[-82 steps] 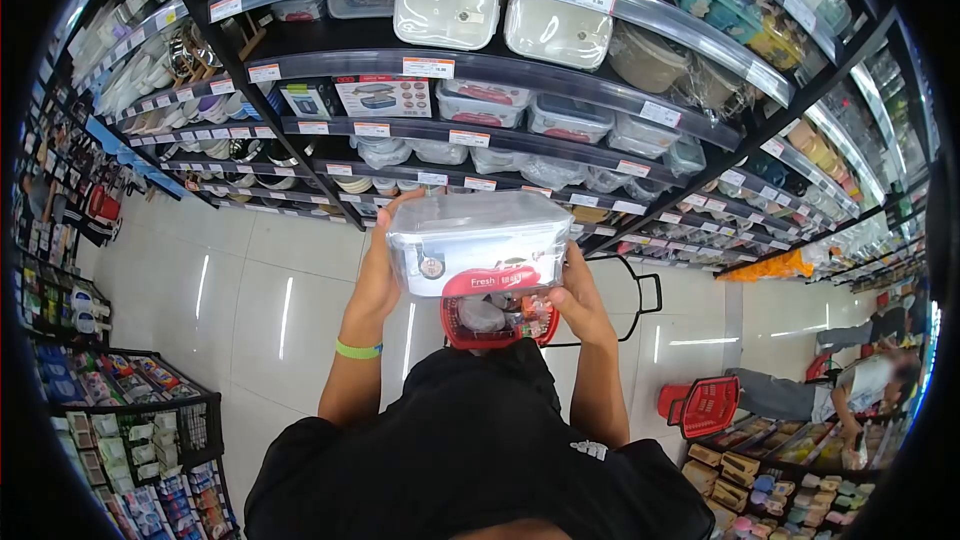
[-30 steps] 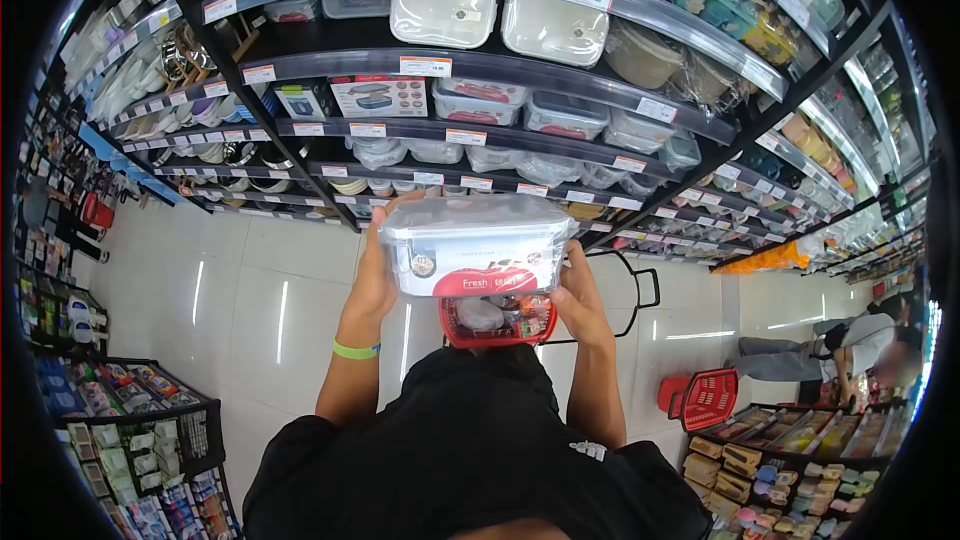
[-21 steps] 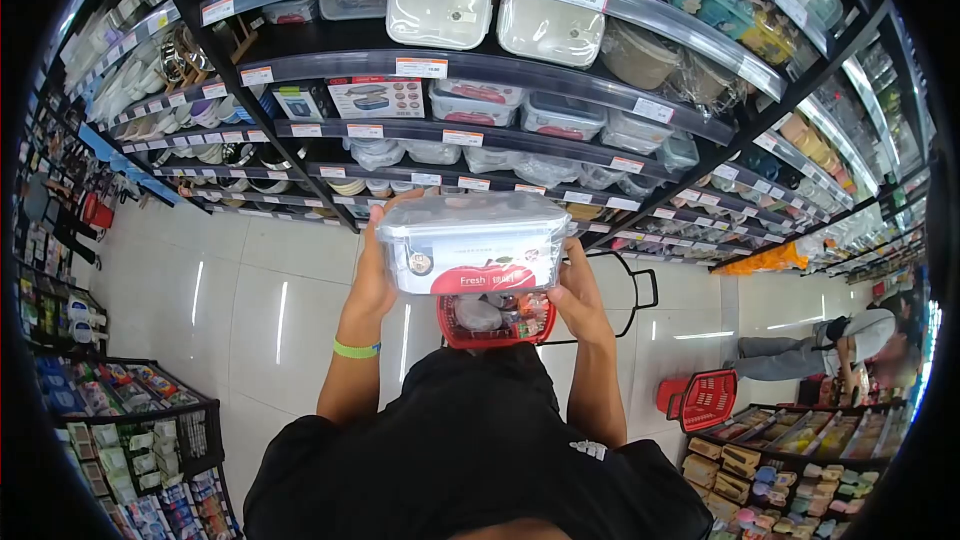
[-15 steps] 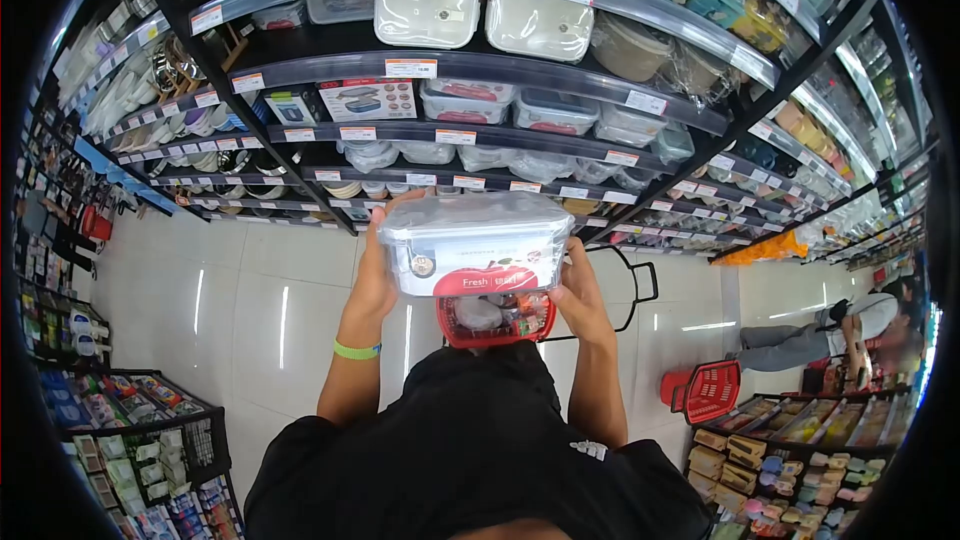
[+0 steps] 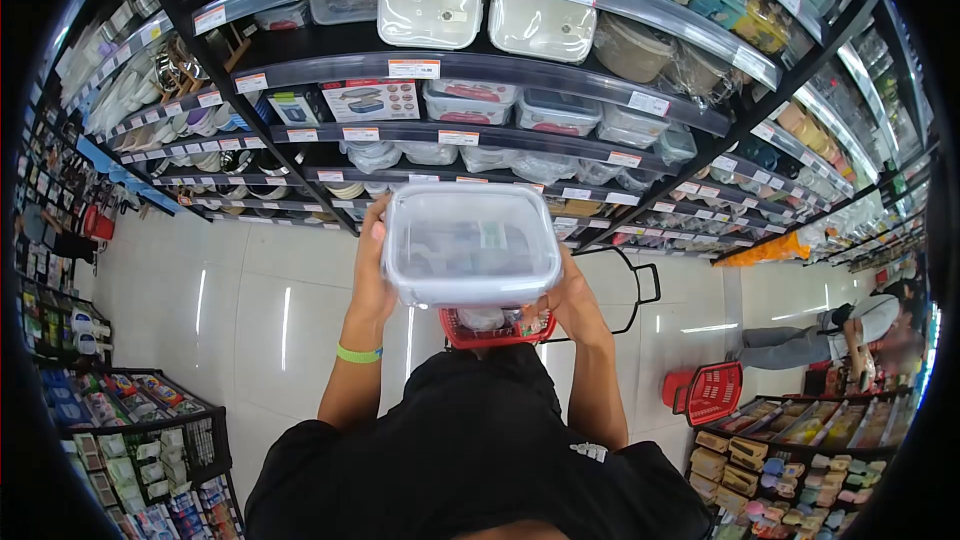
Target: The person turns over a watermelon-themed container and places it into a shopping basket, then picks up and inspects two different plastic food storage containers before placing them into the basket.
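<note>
I hold a clear plastic food container with a grey-rimmed lid in both hands, tilted so its lid faces me. My left hand grips its left side, and a green band sits on that wrist. My right hand supports its right lower corner. Below the container a red shopping basket with goods in it stands on the floor, partly hidden by the box.
Dark shelves stocked with lunch boxes and containers rise in front of me. A black basket handle lies on the white tile floor. Another red basket stands at right beside a crouching person. Display bins sit at lower left.
I have tipped the container toward me, so its lid now faces me instead of the side with the red label. My hands stay on its two sides.
</note>
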A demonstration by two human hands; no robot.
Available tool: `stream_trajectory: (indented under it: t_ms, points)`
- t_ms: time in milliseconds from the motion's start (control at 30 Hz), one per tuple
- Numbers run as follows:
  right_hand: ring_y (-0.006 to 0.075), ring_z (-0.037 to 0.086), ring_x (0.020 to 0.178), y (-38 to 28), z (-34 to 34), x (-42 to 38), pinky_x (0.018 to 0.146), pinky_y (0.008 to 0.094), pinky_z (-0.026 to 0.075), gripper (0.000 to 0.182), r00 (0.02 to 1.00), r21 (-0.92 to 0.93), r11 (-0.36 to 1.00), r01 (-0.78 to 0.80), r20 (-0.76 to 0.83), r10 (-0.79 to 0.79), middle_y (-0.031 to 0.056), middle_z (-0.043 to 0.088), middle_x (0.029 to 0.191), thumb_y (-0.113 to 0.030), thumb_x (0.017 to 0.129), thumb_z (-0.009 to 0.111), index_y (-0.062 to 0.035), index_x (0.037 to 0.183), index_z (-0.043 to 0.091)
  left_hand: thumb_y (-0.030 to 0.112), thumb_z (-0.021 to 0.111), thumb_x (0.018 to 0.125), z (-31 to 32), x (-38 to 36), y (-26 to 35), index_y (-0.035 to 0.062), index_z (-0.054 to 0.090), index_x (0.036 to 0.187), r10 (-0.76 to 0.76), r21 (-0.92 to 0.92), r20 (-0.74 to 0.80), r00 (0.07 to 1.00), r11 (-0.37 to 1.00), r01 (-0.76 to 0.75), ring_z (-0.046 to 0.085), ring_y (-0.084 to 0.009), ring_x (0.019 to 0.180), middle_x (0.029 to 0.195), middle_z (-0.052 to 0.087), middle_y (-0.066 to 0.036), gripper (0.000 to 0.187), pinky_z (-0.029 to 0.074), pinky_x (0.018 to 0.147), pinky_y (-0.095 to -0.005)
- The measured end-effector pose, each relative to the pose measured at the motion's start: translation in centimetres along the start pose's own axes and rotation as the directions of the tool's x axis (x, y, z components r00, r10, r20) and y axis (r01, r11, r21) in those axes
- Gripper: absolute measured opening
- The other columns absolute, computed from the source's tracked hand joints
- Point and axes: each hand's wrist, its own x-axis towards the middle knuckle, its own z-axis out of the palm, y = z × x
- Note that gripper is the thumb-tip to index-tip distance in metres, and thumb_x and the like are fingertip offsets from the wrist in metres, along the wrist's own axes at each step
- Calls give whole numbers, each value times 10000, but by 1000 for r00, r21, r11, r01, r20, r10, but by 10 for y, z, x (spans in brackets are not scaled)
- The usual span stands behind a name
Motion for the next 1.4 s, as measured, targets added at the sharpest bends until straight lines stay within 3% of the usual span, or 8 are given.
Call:
stream_trajectory:
  t_ms: [333, 667, 733, 967, 1133, 1300, 1367, 1400]
  points:
    - [267, 365, 1376, -7, 4, 2, 1110, 405, 303, 869, 994, -187, 978, 91, -45, -101, 185, 408, 1460, -515, 948, 582, -7, 1536, 194, 518, 688, 861, 14, -9, 16, -7, 437, 1359, 185, 70, 88, 979, 979, -191, 435, -240, 1317, 1384, 479, -157, 765, 329, 1109, -362]
    - [281, 572, 1211, 40, -19, 1, 969, 439, 488, 692, 920, 360, 913, -191, -258, 295, 188, 569, 1342, -529, 951, 508, -10, 1407, 472, 370, 729, 891, 26, -6, 18, 57, 491, 1122, 290, 136, 349, 891, 925, -355, 451, -312, 1350, 1449, 470, -249, 455, 318, 1129, -442]
    - [314, 589, 1210, 56, -23, 2, 983, 470, 499, 662, 900, 639, 699, -320, -26, 435, 205, 568, 1357, -441, 965, 530, 49, 1403, 450, 319, 830, 805, 27, -6, 16, 87, 450, 1108, 274, 61, 410, 870, 943, -326, 441, -348, 1364, 1460, 444, -284, 538, 318, 1130, -463]
    - [317, 654, 1102, 91, 1, 14, 939, 498, 538, 560, 905, 698, 649, -302, -4, 425, 190, 638, 1264, -420, 985, 460, -6, 1355, 523, 320, 972, 575, 40, -20, 24, 108, 448, 1100, 266, 130, 456, 849, 924, -359, 498, -364, 1300, 1425, 452, -316, 771, 424, 1064, -457]
    - [372, 577, 1237, 69, 8, 23, 1005, 525, 504, 746, 862, 855, 164, -493, 455, 222, 224, 521, 1418, -578, 1001, 351, -21, 1498, 371, 290, 993, 521, 47, -31, 30, 70, 407, 1319, 354, 116, 417, 837, 893, -436, 524, -334, 1257, 1360, 493, -276, 1014, 445, 1045, -435]
    - [380, 562, 1250, 66, 4, 24, 1048, 500, 475, 845, 871, 856, 211, -472, 416, 262, 209, 501, 1440, -690, 972, 296, -25, 1486, 384, 176, 974, 491, 51, -31, 41, 80, 682, 1208, 472, 183, 600, 646, 705, -685, 515, -365, 1253, 1353, 506, -213, 779, 393, 1081, -496]
    - [328, 638, 1130, 71, 3, 18, 953, 455, 563, 692, 934, 794, 580, -181, -45, 353, 198, 572, 1352, -555, 969, 510, -35, 1423, 467, 175, 962, 498, 59, -39, 47, 91, 757, 1051, 454, 233, 546, 704, 725, -648, 517, -388, 1243, 1355, 492, -221, 596, 386, 1088, -510]
    - [328, 638, 1130, 84, -5, 14, 953, 455, 563, 692, 934, 797, 578, -176, -50, 354, 198, 572, 1352, -555, 969, 510, -35, 1423, 467, 174, 960, 504, 60, -38, 47, 95, 758, 1042, 496, 249, 557, 666, 665, -704, 516, -393, 1242, 1358, 483, -228, 580, 380, 1093, -515]
